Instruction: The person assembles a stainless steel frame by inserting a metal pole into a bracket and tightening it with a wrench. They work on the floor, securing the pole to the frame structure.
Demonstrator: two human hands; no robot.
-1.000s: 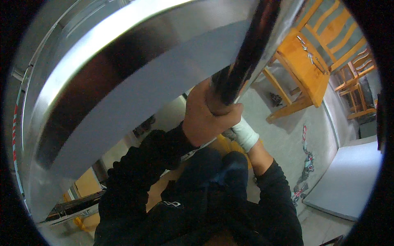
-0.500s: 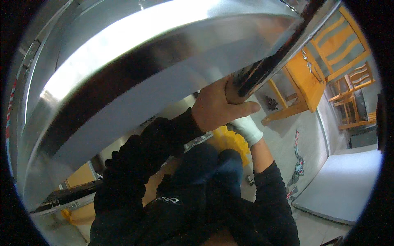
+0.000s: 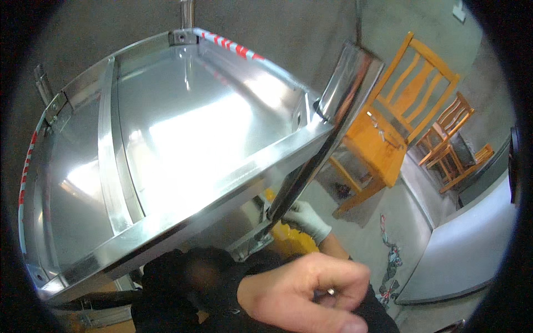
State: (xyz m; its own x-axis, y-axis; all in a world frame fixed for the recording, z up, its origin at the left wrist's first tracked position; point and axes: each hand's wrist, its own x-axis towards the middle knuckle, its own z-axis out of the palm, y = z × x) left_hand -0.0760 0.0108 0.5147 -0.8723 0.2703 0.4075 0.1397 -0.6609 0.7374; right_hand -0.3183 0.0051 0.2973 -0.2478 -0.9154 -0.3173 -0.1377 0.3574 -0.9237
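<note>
My left hand (image 3: 305, 288), bare, is close to the camera with its fingers curled in. A tiny shiny thing shows between the thumb and fingers, too small to name. Farther down, my right hand (image 3: 306, 221) wears a white glove and grips the lower part of a round metal leg (image 3: 302, 180); the leg partly hides its fingertips. This leg joins the corner of a large metal tabletop frame (image 3: 222, 191), whose shiny panel (image 3: 166, 94) and crossbar (image 3: 111, 139) face me. Below, a metal bracket or rail (image 3: 250, 240) meets the leg.
A wooden chair (image 3: 383, 147) stands right of the leg, with more chairs (image 3: 449, 133) behind. Crumpled red-and-white tape (image 3: 393, 255) lies on the floor beside a pale panel (image 3: 466, 244). A yellow object (image 3: 291, 241) is beneath the right hand.
My left hand has let go of the leg and come down toward me. The metal frame has dropped lower in view, so its panel and crossbar show. My right hand stays low by the leg.
</note>
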